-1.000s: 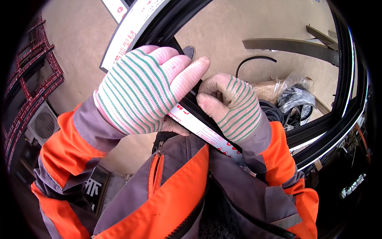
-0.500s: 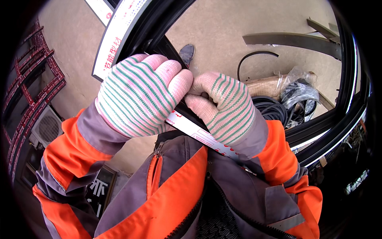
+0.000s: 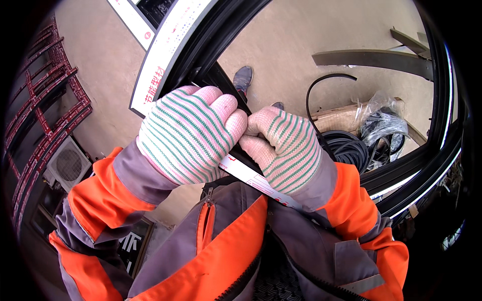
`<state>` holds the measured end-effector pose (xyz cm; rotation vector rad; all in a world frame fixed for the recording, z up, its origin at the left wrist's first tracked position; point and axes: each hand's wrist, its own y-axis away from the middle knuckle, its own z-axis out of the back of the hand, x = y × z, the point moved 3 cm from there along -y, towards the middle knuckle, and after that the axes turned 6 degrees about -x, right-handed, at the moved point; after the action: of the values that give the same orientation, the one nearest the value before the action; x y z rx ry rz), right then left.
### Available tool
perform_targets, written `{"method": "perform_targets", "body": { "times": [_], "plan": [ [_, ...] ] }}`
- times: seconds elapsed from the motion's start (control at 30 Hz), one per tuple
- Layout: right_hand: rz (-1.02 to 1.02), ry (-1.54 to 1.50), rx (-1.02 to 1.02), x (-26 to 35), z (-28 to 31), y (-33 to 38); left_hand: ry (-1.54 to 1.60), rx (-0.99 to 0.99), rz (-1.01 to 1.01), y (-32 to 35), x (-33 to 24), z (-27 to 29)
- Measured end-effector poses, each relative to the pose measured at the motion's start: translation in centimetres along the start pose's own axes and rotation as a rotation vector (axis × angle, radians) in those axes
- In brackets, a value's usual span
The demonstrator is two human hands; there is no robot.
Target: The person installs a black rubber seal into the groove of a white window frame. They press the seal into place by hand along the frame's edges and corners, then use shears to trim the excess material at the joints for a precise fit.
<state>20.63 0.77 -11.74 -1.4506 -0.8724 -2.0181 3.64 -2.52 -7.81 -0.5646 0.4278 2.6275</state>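
Observation:
Both of my hands wear pink-white knit gloves with green stripes, and they meet over the near bar of a black frame [image 3: 206,47]. My left hand [image 3: 186,138] is closed around that bar beside the corner, its fingers curled over the far side and the thumb low on the near side. Against its fingertips, my right hand [image 3: 288,145] is closed in a pinch; what lies between thumb and finger is hidden. White printed film [image 3: 256,179] covers the bar's near face, and wider white film [image 3: 170,45] runs along the left side.
Through the frame show a curved black rubber strip [image 3: 321,80] passing behind my right wrist, a coil of black strip [image 3: 346,148], clear plastic wrap [image 3: 381,120] and grey metal lengths [image 3: 371,57]. Left are red-wrapped racks [image 3: 42,120] and an outdoor fan unit [image 3: 68,163]. A shoe [image 3: 243,78] stands beyond.
The view has shifted, so the scene sits slightly lower and further right. My hands keep nearly the same closed grip at the bar. A second shoe tip now shows beyond the right hand.

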Motion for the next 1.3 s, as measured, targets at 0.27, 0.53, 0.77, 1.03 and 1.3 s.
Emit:
{"method": "perform_targets", "body": {
  "times": [0.27, 0.53, 0.77, 1.03, 1.3],
  "plan": [
    [0.085, 0.077, 0.030, 0.34, 0.25, -0.11, -0.039, 0.010, -0.012, 0.11, -0.02, -0.54],
    [-0.048, -0.001, 0.013, -0.11, 0.29, 0.21, -0.042, -0.003, -0.045, -0.24, -0.17, -0.29],
    [-0.095, -0.048, 0.031, -0.35, 0.42, 0.20, -0.055, -0.031, -0.063, -0.22, -0.04, -0.54],
    [-0.030, -0.068, 0.011, -0.14, 0.45, 0.37, -0.051, 0.052, -0.027, -0.61, -0.21, -0.05],
    [-0.019, -0.072, -0.001, -0.18, 0.40, 0.23, -0.027, 0.012, -0.074, -0.31, -0.02, -0.07]
  ]
}}
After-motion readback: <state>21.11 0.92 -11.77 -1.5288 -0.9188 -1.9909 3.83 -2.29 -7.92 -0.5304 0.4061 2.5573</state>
